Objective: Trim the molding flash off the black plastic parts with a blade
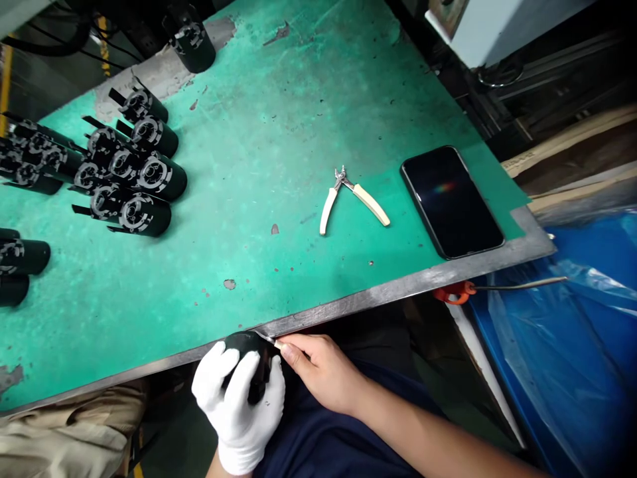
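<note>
At the table's front edge, my left hand (241,405), in a white glove, is wrapped round a black cylindrical part (247,343). My bare right hand (318,368) pinches a small knife-like tool (267,338), its thin metal tip against the top of the black part. Most of the tool's handle is hidden in my fingers. Farther back on the green table lie nippers (343,192) with cream handles, their handles spread apart.
Several black cylindrical parts (144,214) stand grouped at the left of the green table (279,146), one more at the back. A phone (452,202) lies at the right. Orange-handled scissors (455,292) and blue plastic (587,332) are beyond the metal edge. A person's tan clothing shows lower left.
</note>
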`<state>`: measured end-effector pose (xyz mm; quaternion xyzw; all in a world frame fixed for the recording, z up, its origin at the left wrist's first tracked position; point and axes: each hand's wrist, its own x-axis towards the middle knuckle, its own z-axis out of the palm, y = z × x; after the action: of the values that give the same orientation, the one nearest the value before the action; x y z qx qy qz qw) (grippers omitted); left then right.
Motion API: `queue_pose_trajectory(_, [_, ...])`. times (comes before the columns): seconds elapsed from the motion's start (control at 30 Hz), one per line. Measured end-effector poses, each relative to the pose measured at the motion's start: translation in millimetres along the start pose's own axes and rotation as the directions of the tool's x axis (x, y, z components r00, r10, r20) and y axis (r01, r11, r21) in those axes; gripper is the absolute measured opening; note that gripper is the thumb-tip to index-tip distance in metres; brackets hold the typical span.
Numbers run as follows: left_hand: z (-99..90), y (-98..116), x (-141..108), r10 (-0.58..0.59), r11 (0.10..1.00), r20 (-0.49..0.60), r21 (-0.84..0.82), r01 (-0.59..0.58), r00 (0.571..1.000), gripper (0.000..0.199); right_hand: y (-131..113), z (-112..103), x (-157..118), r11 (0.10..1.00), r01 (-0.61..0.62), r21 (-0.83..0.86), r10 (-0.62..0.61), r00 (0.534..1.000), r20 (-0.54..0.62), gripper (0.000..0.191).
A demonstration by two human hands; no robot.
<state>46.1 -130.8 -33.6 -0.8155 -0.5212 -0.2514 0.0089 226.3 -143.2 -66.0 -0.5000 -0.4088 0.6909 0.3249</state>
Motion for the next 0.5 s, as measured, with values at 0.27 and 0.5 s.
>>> queue_pose_trajectory(0.27, [-5.4,-7.6,-0.1,0.089,0.993,0.067,-0.088,-0.083,0.994,0.052,4.3,-3.4,1.6,0.997,0.074,0.013,-0.075,0.995,0.070,0.035])
queue_pose_trajectory(0.5, [-2.6,-8.2,-4.4,0.062,0.996,0.051,-0.066,-0.059,0.997,0.054,-3.8,-3.7,5.9,0.983,0.092,-0.162,-0.086,0.995,0.041,0.036])
